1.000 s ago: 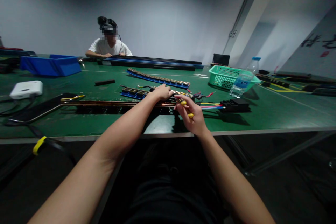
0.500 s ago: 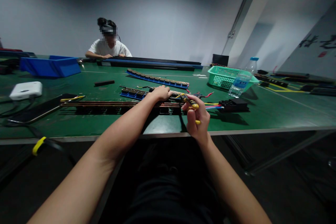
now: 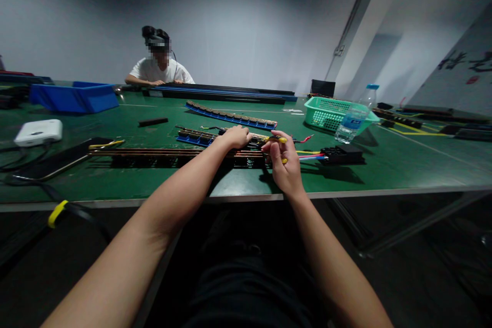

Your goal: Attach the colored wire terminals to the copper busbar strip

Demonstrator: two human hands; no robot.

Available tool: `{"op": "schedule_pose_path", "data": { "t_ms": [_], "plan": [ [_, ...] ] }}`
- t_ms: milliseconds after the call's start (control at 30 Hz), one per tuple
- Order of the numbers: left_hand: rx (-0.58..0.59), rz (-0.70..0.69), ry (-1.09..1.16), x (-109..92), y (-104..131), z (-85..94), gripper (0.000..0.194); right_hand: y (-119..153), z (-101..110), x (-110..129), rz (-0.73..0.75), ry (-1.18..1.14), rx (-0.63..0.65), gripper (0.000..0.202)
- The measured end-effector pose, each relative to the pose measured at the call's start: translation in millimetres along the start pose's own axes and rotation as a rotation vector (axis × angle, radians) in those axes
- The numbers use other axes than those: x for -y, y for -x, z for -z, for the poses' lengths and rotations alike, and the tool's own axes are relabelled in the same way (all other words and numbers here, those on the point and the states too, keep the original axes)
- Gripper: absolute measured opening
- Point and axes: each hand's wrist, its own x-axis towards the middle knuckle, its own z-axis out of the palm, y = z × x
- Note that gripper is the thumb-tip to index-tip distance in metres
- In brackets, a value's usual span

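A worker's two bare hands meet over a long dark rail topped with copper-coloured bars [image 3: 169, 152], which lies lengthwise along the near edge of a green-topped counter [image 3: 415, 159]. The right hand [image 3: 285, 161], just right of the rail's middle, is closed around a small hand tool with yellow handles [image 3: 282, 140]; the tool's tip is lost among the fingers and parts. The left hand [image 3: 237, 137] reaches over the rail's middle, knuckles up and fingers bent downward, their tips hidden, so its grip cannot be told. Red, blue and yellow wires [image 3: 313, 156] run from near the right hand to a black rectangular block [image 3: 343, 154] beyond the rail's right end. Just behind the rail lies a short blue-based strip with brassy bars [image 3: 195, 136], partly covered by the left arm; farther behind it is a longer, slanting blue-based strip [image 3: 230, 115]. Beyond the rail's right end, toward the back, a clear bottle with a blue cap [image 3: 348, 128] stands beside a mint-green perforated plastic basket [image 3: 323, 115]. Well behind the rail, across the counter, is a person in a white top [image 3: 159, 70].
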Motion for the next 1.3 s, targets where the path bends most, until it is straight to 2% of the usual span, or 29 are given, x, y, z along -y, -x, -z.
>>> {"op": "schedule_pose_path", "data": {
  "t_ms": [133, 200, 367, 500, 633, 733, 833, 967, 1133, 1200, 1300],
  "plan": [
    [0.004, -0.002, 0.012, -1.6, 1.2, 1.3, 0.045, -1.8, 0.2, -2.8, -0.034, -0.073, -0.054, 0.041],
    [0.002, -0.011, 0.017, -0.7, 0.1, 0.1, 0.045, -2.8, 0.6, -3.7, -0.041, -0.057, -0.029, 0.042],
    [-0.001, -0.018, 0.001, 3.4, -6.0, -4.5, 0.044, -3.0, 1.3, 0.3, -0.019, 0.116, 0.162, 0.037],
    [0.017, -0.001, -0.018, 4.9, -11.3, -6.3, 0.043, -1.7, 1.0, 5.9, 0.102, 0.233, 0.372, 0.027],
    [0.016, 0.013, -0.012, 3.6, -10.9, -4.9, 0.044, -1.2, 0.6, 7.6, 0.172, 0.287, 0.444, 0.027],
    [0.020, 0.018, -0.002, 1.7, -6.1, -2.6, 0.044, -0.1, 0.8, 8.1, 0.111, 0.286, 0.328, 0.026],
    [-0.002, 0.001, -0.002, 0.7, -2.0, -1.7, 0.044, 2.7, 2.5, 8.1, 0.053, 0.222, 0.062, 0.032],
    [-0.012, -0.009, -0.006, 1.7, -3.5, -4.7, 0.050, 6.0, 11.6, 6.4, 0.124, 0.202, -0.194, 0.038],
    [-0.021, -0.006, -0.016, 4.6, -9.6, -9.3, 0.054, -3.1, 38.7, -2.0, 0.196, 0.174, -0.458, 0.038],
    [-0.014, -0.014, -0.021, 5.2, -10.4, -9.5, 0.052, -9.2, 50.4, -7.1, 0.205, 0.148, -0.529, 0.040],
    [0.003, -0.029, -0.023, 5.1, -9.7, -8.1, 0.050, -15.8, 62.1, -14.5, 0.165, 0.129, -0.531, 0.044]
  ]
}}
